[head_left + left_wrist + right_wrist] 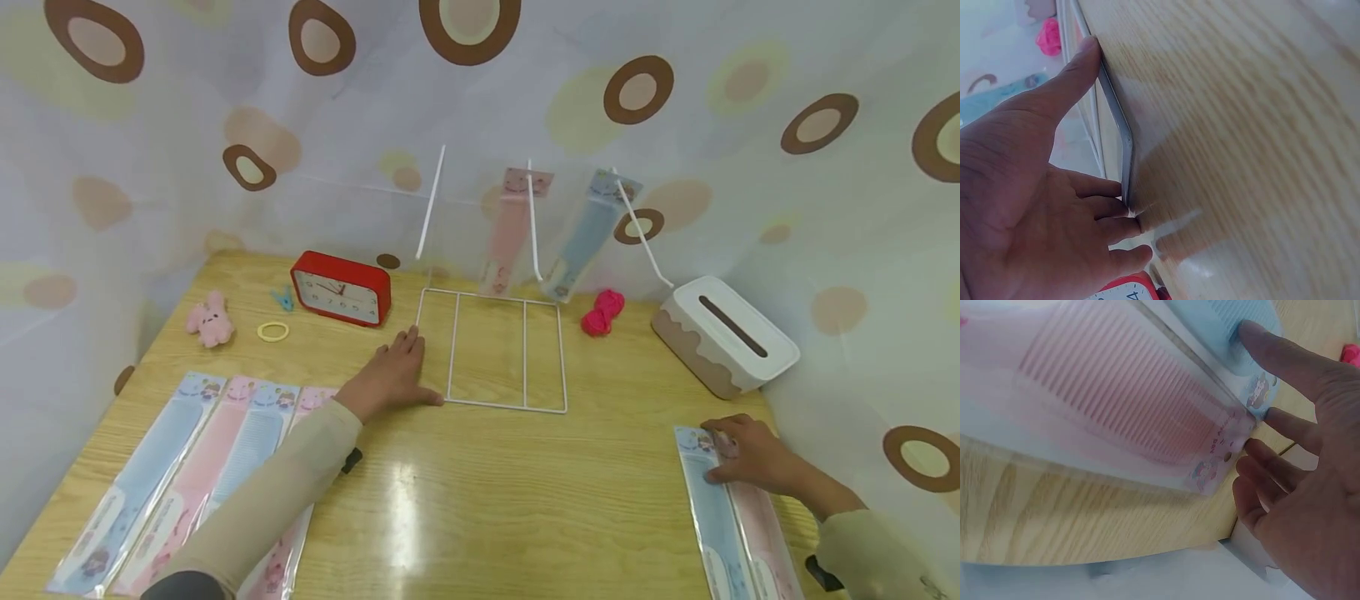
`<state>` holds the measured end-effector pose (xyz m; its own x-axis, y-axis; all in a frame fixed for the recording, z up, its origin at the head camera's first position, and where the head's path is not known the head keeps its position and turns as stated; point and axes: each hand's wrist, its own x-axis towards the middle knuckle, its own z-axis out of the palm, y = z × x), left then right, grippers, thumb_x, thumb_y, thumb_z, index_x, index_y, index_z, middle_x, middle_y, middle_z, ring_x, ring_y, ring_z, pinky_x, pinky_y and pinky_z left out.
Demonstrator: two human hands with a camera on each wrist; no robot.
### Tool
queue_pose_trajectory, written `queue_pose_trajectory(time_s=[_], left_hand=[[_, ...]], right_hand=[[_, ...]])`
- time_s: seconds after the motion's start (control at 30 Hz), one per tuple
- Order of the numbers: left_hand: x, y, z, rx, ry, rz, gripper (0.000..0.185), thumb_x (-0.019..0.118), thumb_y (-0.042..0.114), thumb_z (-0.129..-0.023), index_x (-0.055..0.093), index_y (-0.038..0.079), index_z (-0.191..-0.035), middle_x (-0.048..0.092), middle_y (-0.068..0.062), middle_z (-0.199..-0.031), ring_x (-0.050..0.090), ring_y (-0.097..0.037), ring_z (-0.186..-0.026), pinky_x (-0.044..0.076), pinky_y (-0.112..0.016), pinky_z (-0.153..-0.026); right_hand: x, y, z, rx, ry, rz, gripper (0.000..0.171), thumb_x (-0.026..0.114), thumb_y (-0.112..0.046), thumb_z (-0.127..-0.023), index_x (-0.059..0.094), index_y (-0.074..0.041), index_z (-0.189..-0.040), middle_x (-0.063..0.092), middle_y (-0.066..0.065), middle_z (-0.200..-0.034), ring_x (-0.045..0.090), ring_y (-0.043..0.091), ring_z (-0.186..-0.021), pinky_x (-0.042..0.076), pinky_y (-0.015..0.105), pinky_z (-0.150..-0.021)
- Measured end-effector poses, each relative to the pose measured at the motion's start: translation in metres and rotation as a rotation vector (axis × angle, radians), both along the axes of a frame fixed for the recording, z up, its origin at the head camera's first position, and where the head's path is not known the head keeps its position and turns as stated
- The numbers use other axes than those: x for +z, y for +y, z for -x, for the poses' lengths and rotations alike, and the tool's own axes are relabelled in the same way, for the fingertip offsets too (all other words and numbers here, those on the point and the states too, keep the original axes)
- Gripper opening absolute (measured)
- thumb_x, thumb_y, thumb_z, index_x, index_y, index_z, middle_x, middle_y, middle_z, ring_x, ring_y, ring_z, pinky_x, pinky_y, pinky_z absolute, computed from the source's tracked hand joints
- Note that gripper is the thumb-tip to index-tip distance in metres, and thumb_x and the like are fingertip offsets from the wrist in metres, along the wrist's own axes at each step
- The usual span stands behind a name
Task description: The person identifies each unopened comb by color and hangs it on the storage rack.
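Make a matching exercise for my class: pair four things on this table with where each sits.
Things:
1. red clock
2. tissue box
3. left hand
4. right hand

Places:
A. on the packaged combs at the near right
B. far right, by the curtain
C. against the white wire rack's left edge
D. left of the rack, at the back

Pairs: 1-D, 2-B, 3-C, 4-A

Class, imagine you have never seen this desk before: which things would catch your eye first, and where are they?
Probably the white wire rack mid-table, with pink and blue packaged combs hanging from its prongs, and the left hand resting flat on its near corner. Then the red clock behind-left, and the right hand touching two packaged combs near the right edge.
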<state>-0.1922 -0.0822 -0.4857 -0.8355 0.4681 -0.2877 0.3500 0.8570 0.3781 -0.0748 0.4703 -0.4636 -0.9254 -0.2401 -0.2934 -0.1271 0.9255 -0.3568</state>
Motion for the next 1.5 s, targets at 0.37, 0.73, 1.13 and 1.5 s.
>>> queue_pose_trajectory(time_s=[0.37, 0.73, 1.13, 1.5], left_hand=[[-0.001, -0.001, -0.001, 0.002, -0.008, -0.026, 0.111, 0.074, 0.057, -0.084, 0.019, -0.008, -0.155, 0.009, -0.025, -0.164, 0.010, -0.041, -0.151, 0.020, -0.058, -0.118], [-0.001, 0.000, -0.001, 0.009, -0.003, -0.006, 0.111, 0.074, 0.058, -0.084, 0.020, -0.008, -0.155, 0.010, -0.025, -0.164, 0.011, -0.041, -0.151, 0.021, -0.059, -0.117], [0.003, 0.001, -0.001, 0.002, -0.009, -0.001, 0.111, 0.073, 0.058, -0.084, 0.019, -0.008, -0.155, 0.009, -0.025, -0.164, 0.011, -0.040, -0.151, 0.021, -0.059, -0.117], [0.002, 0.000, -0.002, 0.011, -0.010, -0.022, 0.111, 0.075, 0.057, -0.084, 0.020, -0.008, -0.155, 0.010, -0.025, -0.164, 0.011, -0.040, -0.152, 0.020, -0.059, -0.118]], right_hand=[[0.005, -0.009, 0.002, -0.062, 0.104, -0.003, 0.034, 0.088, -0.016, -0.071, 0.061, -0.003, -0.086, 0.058, 0.014, -0.094, 0.052, 0.029, -0.087, 0.045, 0.041, -0.072], [0.022, -0.013, 0.001, -0.079, 0.101, 0.029, 0.026, 0.080, -0.014, -0.082, 0.057, -0.005, -0.091, 0.060, 0.000, -0.081, 0.053, 0.009, -0.073, 0.046, 0.026, -0.062], [0.070, -0.052, -0.005, -0.082, 0.303, 0.157, 0.025, 0.077, -0.014, -0.089, 0.060, -0.003, -0.104, 0.059, 0.002, -0.082, 0.054, 0.002, -0.070, 0.045, 0.023, -0.059], [0.114, -0.100, -0.010, -0.081, 0.413, 0.415, 0.023, 0.068, 0.002, -0.092, 0.064, -0.004, -0.113, 0.066, -0.001, -0.092, 0.064, 0.007, -0.075, 0.051, 0.015, -0.064]])
